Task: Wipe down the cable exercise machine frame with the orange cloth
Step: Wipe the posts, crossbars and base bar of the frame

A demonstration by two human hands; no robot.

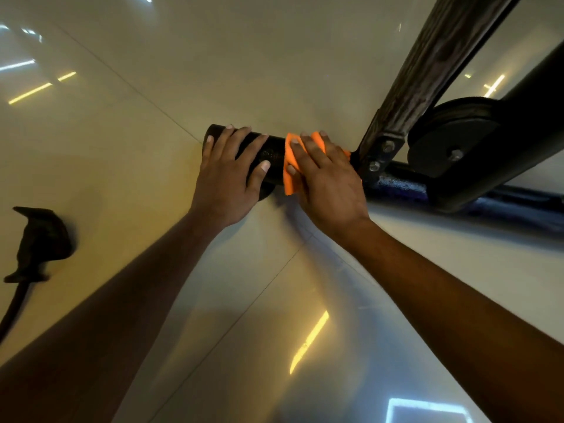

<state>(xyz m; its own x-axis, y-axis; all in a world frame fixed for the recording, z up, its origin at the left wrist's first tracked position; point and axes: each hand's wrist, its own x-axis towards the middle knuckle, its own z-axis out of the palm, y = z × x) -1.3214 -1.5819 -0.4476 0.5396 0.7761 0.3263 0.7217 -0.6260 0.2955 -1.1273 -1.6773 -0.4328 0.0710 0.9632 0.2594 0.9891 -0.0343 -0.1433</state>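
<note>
Left hand point(227, 175) on base tube point(268, 157) near its end; right hand point(328, 178) beside it, pressing cloth point(290, 172) onto tube, left of bolted upright point(427, 77). Pulley point(451, 138) right of upright. Handle attachment point(42, 239) on floor point(152, 71), far left.

Both arms are stretched forward and down, converging toward centre. Left hand point(227, 175) is laid palm down, fingers spread and near straight, thumb splayed right. Right hand point(328, 178) is pressed flat just to its right, fingers extended far-left. Bare forearms, no sleeves seen.
</note>
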